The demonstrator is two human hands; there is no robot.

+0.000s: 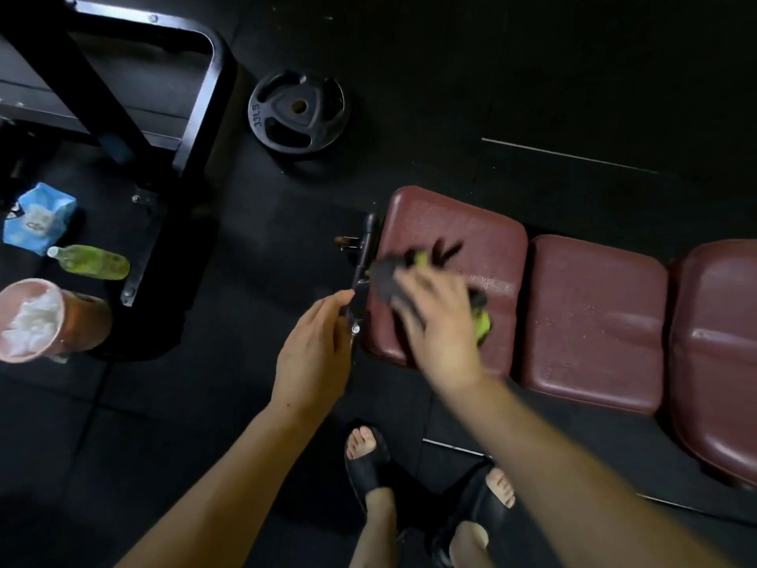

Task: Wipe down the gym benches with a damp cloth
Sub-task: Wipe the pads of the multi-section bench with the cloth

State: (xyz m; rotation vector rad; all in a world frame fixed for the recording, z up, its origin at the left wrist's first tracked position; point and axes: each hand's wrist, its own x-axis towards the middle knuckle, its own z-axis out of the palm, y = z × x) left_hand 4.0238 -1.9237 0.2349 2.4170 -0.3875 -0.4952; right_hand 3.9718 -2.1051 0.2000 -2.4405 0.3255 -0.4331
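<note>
A maroon padded gym bench (594, 313) runs from the middle of the view to the right edge in three cushions. On its leftmost cushion lies a dark grey and lime-green cloth (413, 264), blurred with motion. My right hand (438, 321) presses down on the cloth with fingers spread flat. My left hand (315, 350) hangs beside the bench's end, fingers straight and touching the black metal handle bar (364, 256) there. Wet sheen shows on the cushion by the cloth.
A black weight plate (297, 110) lies on the dark rubber floor behind the bench. At left stand a black machine frame (135, 88), a blue tissue pack (39, 219), a green bottle (92, 262) and a pink tub (37, 319). My feet in black sandals (368, 457) are below.
</note>
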